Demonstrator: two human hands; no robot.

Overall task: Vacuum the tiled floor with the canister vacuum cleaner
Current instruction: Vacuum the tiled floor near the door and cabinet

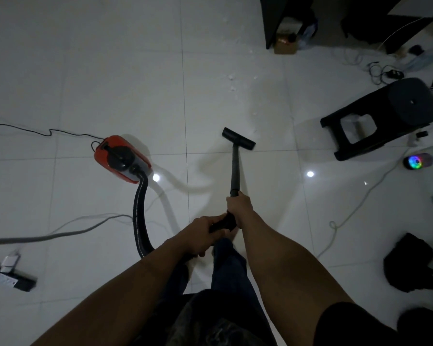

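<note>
Right hand (239,208): fingers curled tight round the near end of the black wand (235,171), ahead of the other hand. Left hand (202,233): fingers wrapped round the black handle (223,223), just behind the right hand. Both forearms reach forward and down.

The wand runs away from the person to the nozzle (238,138). The nozzle sits on the tiled floor (110,71), just beyond a tile joint and at a slant to it.

Canister (121,158): red and black, on the floor left of the wand and well apart from the nozzle. The hose (138,216) leaves its near end, curves toward the person and passes under the left forearm. A black cord (48,132) trails from the canister's far end to the left edge of view.

White crumbs (231,78) lie scattered on the tiles beyond the nozzle.

A black stool (385,116) stands to the right, with a small lamp (416,161) glowing in several colours near it. A white cable (348,216) winds across the tiles on the right. A black bag (410,263) lies at near right. A power strip (13,275) lies at near left. Two bright light reflections show on the tiles.
</note>
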